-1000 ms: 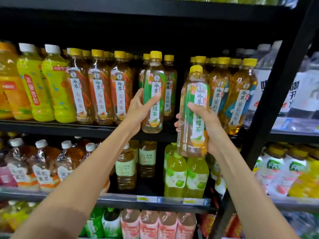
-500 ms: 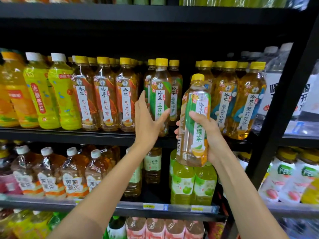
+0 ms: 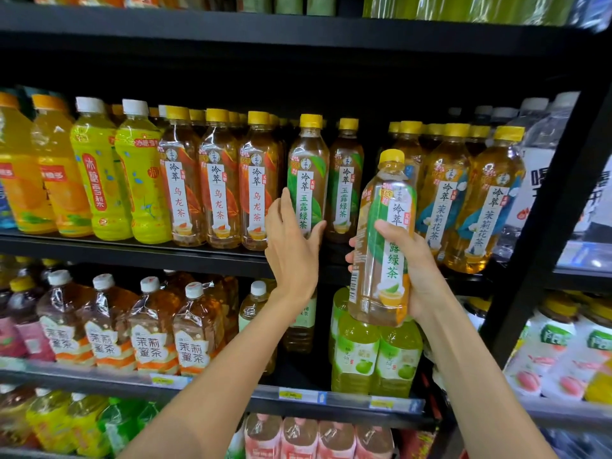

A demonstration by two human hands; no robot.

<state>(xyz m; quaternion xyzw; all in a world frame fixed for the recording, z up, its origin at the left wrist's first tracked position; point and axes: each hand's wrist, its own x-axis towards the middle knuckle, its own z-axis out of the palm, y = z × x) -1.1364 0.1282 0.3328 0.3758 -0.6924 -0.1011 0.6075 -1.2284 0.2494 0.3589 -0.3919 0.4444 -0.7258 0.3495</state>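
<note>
A black shelving unit (image 3: 298,34) fills the view, its middle shelf (image 3: 132,253) carrying rows of drinks. Among them, three oolong tea bottles (image 3: 218,180) with orange leaf labels stand on the left and jasmine tea bottles (image 3: 490,200) with blue labels on the right. Between these groups a shelf green tea bottle (image 3: 309,167) stands upright at the shelf's front edge, with a second one (image 3: 344,183) just beside it to the right and slightly further back. In front of the shelf, off it and tilted a little to the right, is the held green tea bottle (image 3: 377,279), with its label facing the camera. The right hand (image 3: 420,273) grips this bottle round its middle, thumb (image 3: 394,228) across the label and the fingers wrapped behind. The left hand (image 3: 291,256) rests against the lower part of the shelf bottle, its fingers (image 3: 284,210) straight along the left side and its thumb touching the front. Each green tea bottle has a yellow cap (image 3: 391,156).
</note>
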